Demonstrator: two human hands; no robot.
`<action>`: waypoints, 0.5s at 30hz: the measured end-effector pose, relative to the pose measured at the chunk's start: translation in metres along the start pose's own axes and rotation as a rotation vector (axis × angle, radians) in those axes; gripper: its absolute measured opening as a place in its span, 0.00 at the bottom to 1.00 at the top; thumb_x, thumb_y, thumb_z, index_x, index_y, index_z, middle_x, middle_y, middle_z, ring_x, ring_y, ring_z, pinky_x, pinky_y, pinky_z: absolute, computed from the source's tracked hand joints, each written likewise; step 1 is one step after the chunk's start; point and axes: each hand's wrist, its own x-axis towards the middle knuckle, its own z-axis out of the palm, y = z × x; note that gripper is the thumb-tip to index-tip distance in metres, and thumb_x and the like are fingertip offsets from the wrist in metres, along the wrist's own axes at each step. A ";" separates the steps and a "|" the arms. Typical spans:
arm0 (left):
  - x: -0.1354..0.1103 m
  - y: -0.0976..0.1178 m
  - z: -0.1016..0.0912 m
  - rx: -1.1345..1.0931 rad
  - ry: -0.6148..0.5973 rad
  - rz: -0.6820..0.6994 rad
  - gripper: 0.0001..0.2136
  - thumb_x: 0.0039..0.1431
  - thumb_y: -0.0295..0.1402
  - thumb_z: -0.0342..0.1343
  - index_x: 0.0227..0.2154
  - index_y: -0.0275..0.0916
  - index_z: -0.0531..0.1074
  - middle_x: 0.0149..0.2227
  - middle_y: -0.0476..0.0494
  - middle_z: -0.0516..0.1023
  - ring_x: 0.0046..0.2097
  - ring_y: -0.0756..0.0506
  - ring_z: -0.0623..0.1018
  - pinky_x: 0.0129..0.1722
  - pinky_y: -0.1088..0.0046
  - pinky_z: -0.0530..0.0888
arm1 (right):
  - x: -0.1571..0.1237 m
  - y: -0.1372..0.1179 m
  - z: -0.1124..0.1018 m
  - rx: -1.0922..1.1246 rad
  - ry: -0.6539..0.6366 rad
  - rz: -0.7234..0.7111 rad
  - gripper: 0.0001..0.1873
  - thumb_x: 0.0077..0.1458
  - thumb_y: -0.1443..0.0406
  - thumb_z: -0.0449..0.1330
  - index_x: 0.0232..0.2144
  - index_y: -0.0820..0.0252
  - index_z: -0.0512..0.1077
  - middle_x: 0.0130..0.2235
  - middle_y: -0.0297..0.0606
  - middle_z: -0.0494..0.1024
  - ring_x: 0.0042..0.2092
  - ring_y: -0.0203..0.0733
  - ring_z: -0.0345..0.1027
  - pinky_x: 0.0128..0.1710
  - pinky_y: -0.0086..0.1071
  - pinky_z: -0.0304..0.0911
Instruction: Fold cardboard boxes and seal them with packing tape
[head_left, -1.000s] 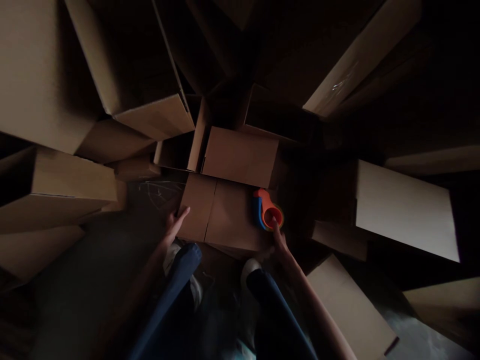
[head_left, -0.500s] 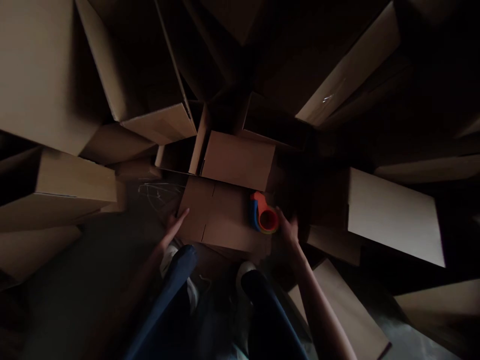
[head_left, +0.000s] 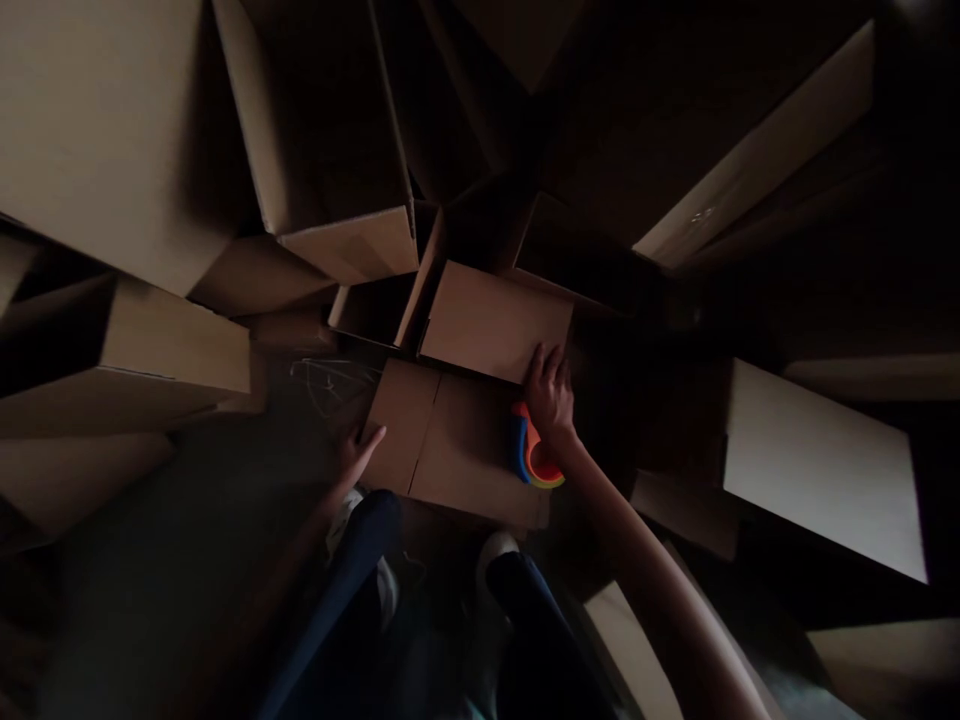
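Note:
A low cardboard box (head_left: 469,440) with a seam across its top lies on the floor in front of my feet. My left hand (head_left: 356,460) holds its left edge, thumb over the top and fingers down the side, partly in shadow. An orange and blue tape dispenser (head_left: 519,445) with a yellow rim rests on the right part of the box. My right hand (head_left: 551,395) is over the dispenser's far end, covering part of it. Its fingers are stretched and spread, reaching the near right edge of a brown cardboard panel (head_left: 495,320) behind the box.
Open cardboard boxes crowd around: a tall one (head_left: 349,245) at upper left, another (head_left: 176,340) at left, and a pale-topped one (head_left: 821,465) at right. Thin pale strands (head_left: 330,375) lie on the dark floor left of the box. My shoes stand just below it.
My right hand has moved from beside the dispenser up and over it to the far panel. My left hand stays at the box's left edge. The view has shifted slightly.

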 end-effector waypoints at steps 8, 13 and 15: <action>-0.026 -0.004 -0.019 0.000 0.018 0.086 0.25 0.53 0.54 0.57 0.43 0.37 0.76 0.47 0.37 0.79 0.51 0.37 0.77 0.54 0.61 0.70 | -0.014 0.006 -0.054 0.210 0.170 -0.020 0.34 0.59 0.75 0.42 0.67 0.61 0.58 0.66 0.48 0.61 0.69 0.56 0.48 0.62 0.54 0.58; -0.027 0.009 -0.025 0.056 0.018 0.088 0.25 0.54 0.52 0.57 0.46 0.38 0.76 0.48 0.38 0.80 0.55 0.35 0.75 0.57 0.58 0.68 | -0.038 0.025 -0.109 0.565 0.326 0.152 0.30 0.58 0.70 0.46 0.61 0.55 0.66 0.59 0.42 0.72 0.60 0.48 0.65 0.59 0.48 0.61; -0.027 0.009 -0.026 0.074 0.026 0.116 0.23 0.54 0.51 0.58 0.46 0.40 0.77 0.48 0.39 0.80 0.56 0.35 0.74 0.58 0.58 0.67 | -0.061 0.041 -0.120 0.710 0.364 0.434 0.22 0.60 0.59 0.52 0.52 0.60 0.73 0.46 0.43 0.79 0.48 0.49 0.74 0.48 0.44 0.69</action>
